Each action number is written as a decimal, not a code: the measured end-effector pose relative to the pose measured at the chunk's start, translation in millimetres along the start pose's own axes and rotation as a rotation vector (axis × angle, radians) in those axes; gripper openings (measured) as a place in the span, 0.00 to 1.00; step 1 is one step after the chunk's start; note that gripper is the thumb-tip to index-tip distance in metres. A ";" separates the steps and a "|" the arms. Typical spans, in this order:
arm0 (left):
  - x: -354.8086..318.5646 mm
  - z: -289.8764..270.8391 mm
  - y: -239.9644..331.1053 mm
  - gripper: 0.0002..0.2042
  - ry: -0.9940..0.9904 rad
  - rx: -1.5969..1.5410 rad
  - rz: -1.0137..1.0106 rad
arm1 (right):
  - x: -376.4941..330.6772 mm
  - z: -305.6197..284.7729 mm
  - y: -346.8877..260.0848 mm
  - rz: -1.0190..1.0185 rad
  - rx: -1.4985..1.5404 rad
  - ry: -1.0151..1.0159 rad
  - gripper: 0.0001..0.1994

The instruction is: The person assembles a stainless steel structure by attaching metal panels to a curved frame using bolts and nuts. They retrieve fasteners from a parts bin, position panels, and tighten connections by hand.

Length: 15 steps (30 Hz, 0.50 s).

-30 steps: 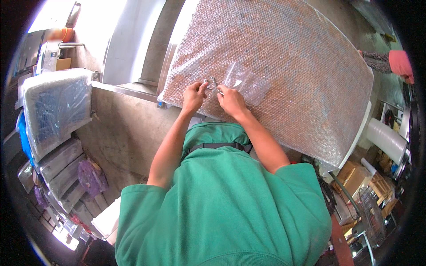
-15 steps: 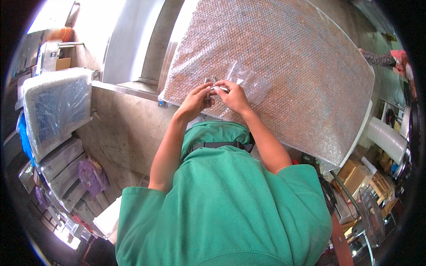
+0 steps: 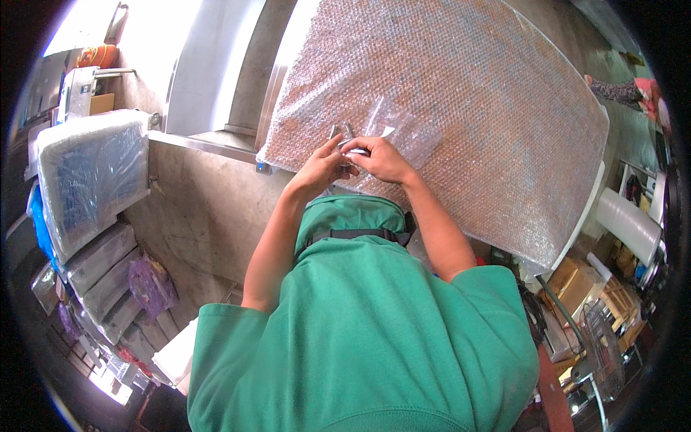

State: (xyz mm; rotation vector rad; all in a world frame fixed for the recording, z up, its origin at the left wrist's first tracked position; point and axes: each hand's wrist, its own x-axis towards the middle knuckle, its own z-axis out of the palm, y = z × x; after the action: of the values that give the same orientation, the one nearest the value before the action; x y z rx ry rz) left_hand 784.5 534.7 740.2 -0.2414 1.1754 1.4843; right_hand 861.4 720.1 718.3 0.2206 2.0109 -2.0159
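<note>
My left hand and my right hand meet in front of me, fingers pinched together on a small clear plastic bag with small metal parts sticking up at the fingertips. Both hands are over the near left corner of a large panel wrapped in bubble wrap, which fills the middle and right of the view. My green shirt and a green waist bag hide what lies below the hands.
A plastic-wrapped bundle and stacked wrapped packs stand at the left. A metal frame rises behind. A roll of clear film, cardboard boxes and a wire basket sit at the right. Another person's sleeve shows far right.
Both hands have risen slightly and closed in on each other over the clear bag; the left hand now meets the right at the bag's mouth.
</note>
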 end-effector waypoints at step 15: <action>22.4 -16.3 -21.0 0.17 0.163 0.497 0.091 | -3.5 -3.1 13.2 0.067 -0.269 0.311 0.10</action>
State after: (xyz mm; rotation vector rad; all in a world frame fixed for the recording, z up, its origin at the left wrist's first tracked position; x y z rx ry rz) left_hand 787.8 532.8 705.7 0.0337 1.6628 1.2181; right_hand 868.5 723.7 706.7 0.5635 2.3980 -1.7324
